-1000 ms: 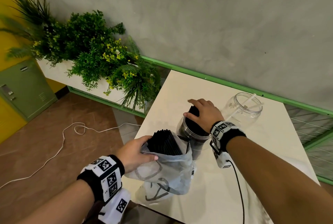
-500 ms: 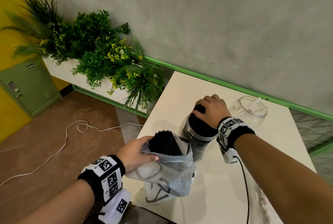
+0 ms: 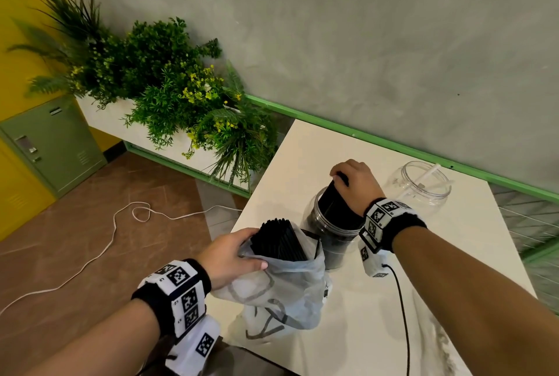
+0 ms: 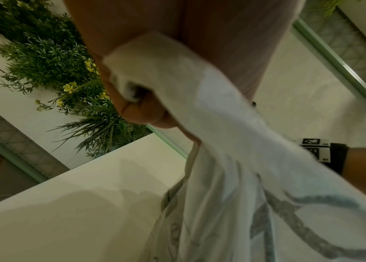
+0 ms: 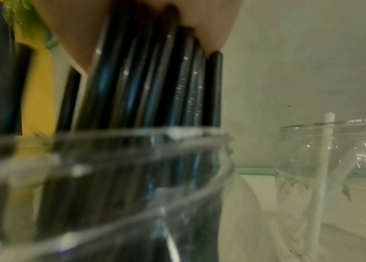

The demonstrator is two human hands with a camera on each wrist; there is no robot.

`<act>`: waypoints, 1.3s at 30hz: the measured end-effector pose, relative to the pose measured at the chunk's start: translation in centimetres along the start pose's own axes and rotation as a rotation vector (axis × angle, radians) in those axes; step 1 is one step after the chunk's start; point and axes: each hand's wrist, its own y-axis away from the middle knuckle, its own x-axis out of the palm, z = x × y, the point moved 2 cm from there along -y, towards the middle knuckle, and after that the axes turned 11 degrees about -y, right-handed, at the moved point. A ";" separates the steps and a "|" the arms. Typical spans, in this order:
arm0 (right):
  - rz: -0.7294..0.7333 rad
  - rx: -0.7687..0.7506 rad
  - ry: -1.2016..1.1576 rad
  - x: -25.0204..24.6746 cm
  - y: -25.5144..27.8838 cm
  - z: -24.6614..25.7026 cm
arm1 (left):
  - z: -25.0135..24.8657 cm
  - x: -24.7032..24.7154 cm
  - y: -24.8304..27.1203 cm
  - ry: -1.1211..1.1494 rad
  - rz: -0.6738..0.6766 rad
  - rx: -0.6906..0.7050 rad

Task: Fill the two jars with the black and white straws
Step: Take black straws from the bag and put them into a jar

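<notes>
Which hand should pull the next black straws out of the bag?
Probably the right hand: it grips the black straws in the near jar, while the left hand holds the plastic bag open.

Both hands' fingers (image 3: 338,174) curled, gripping

- Both forearms are bare; no sleeve shows in the head view.
- The left wrist (image 3: 175,297) wears a black band with white square tiles fixed on it. Each tile has a black-and-white square code marker printed on it.
- Under this band hangs a white box-shaped unit (image 3: 198,345), also with one such marker on its side.
- The right wrist (image 3: 390,221) wears the same kind of black band with white marker tiles.
- A white unit (image 3: 373,260) sits below the right band, with small markers on it.
- A thin black cable (image 3: 402,309) leaves this right unit and runs back along the forearm.
- In the left wrist view the right band (image 4: 321,150) shows its marker tiles and small printed labels, too small to read.
</notes>
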 end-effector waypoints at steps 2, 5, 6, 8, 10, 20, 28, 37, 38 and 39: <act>0.147 0.059 0.096 0.2 -0.1 0.0 | 0.0 -0.1 0.0 -0.006 -0.001 0.003; 0.108 0.094 0.064 -0.9 0.0 0.1 | 0.0 -0.1 0.0 -0.019 0.003 0.016; 0.078 0.106 0.012 -1.4 0.2 0.2 | 0.0 -0.1 0.1 -0.022 0.001 0.017; 0.000 0.113 -0.122 -2.4 1.1 0.2 | 0.1 -0.2 0.1 -0.028 -0.002 0.018; -0.094 0.094 -0.214 -3.2 3.2 -0.1 | 0.2 -0.1 0.1 -0.026 -0.002 0.016; -0.010 0.049 -0.072 -0.5 5.5 -0.9 | 0.5 0.0 -0.5 -0.011 -0.016 0.007; 0.097 0.160 0.119 0.3 1.8 0.3 | 0.6 -0.1 -0.3 -0.028 -0.004 -0.005; -0.064 0.076 0.282 0.1 0.6 0.9 | 0.4 -0.2 -0.4 -0.010 -0.007 -0.004; -0.056 0.101 0.287 0.1 0.6 0.8 | 0.4 -0.2 -0.4 -0.002 -0.005 -0.004; -0.059 0.115 0.277 0.1 0.7 0.7 | 0.4 -0.2 -0.4 0.003 -0.005 -0.003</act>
